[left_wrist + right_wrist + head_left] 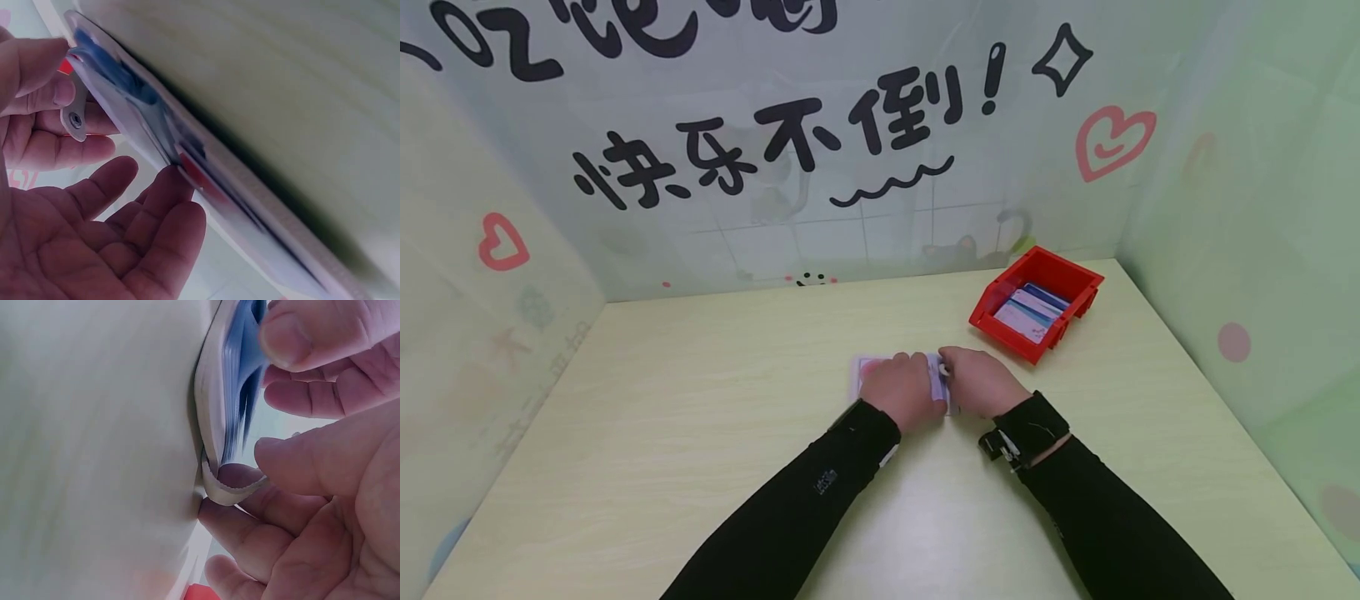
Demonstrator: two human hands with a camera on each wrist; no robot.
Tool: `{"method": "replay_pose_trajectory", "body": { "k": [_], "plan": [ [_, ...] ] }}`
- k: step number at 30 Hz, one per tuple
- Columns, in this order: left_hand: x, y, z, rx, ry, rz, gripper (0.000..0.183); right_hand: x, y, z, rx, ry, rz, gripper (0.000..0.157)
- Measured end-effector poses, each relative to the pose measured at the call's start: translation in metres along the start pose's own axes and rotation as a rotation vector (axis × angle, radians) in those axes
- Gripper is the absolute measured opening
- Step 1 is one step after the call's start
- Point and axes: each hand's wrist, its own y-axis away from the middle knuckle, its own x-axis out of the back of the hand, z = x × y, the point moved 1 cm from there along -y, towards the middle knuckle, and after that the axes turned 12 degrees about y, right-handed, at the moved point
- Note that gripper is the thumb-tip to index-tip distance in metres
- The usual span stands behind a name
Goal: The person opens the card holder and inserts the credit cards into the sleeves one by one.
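A pale card holder (937, 377) with a pink picture lies on the table beneath both hands. Bluish clear sleeves (236, 375) show between its covers in the wrist views. My left hand (902, 392) grips it from above, the thumb (31, 65) at the sleeves' edge and fingers at the far side. At the holder's right end, my right hand (981, 385) pinches its short strap (228, 492), which bears a metal snap (75, 120). The left hand hides much of the cover in the head view.
A red plastic bin (1086, 279) stands at the back right, with several cards (1026, 315) in it. Printed curtains (715, 242) border the pale wooden table (700, 375) at the back and sides.
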Motion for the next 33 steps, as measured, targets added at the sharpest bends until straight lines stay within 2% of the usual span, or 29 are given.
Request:
{"method": "replay_pose_trajectory", "body": {
  "k": [5,16,23,33],
  "plan": [
    [0.000,0.001,0.001,-0.004,-0.009,0.005,0.052,0.000,-0.001,0.000,0.004,-0.001,0.001,0.058],
    [-0.001,0.005,-0.006,-0.042,0.017,0.027,0.055,0.003,0.001,0.001,-0.035,-0.087,0.006,0.056],
    [-0.001,0.005,-0.008,-0.076,-0.016,0.029,0.062,0.003,0.002,0.000,-0.044,-0.127,0.013,0.054],
    [0.000,0.004,-0.011,-0.045,0.083,0.017,0.070,0.004,0.003,-0.001,-0.024,-0.191,0.060,0.052]
  ]
}}
